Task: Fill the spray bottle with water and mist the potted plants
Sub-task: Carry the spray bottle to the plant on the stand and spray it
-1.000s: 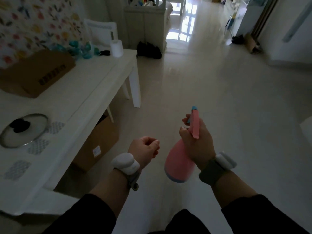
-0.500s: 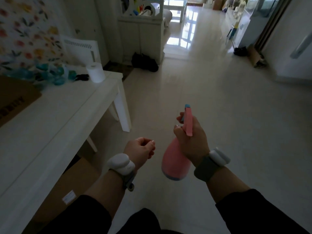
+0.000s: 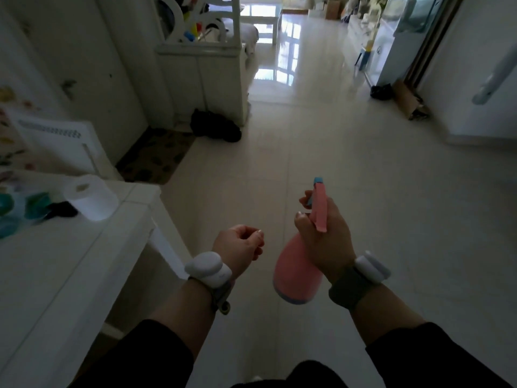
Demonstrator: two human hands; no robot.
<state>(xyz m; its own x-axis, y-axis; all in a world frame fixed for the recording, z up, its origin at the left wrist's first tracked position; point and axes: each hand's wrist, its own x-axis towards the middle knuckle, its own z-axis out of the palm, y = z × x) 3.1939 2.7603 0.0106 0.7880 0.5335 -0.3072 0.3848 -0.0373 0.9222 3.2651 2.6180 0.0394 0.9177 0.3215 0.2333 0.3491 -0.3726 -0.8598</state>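
I am watching through a single head-worn wide-angle camera, so no second view is sharing any part of the scene. It is looking forward and down from standing height, tilting over both forearms at the bottom edge. The left hand and the right hand are sitting close under the lens, near the frame's centre. The white table is running along the left edge, quite near. Ahead, the tiled floor is stretching away towards a bright room at the top, with lines bending at the edges from the wide lens.
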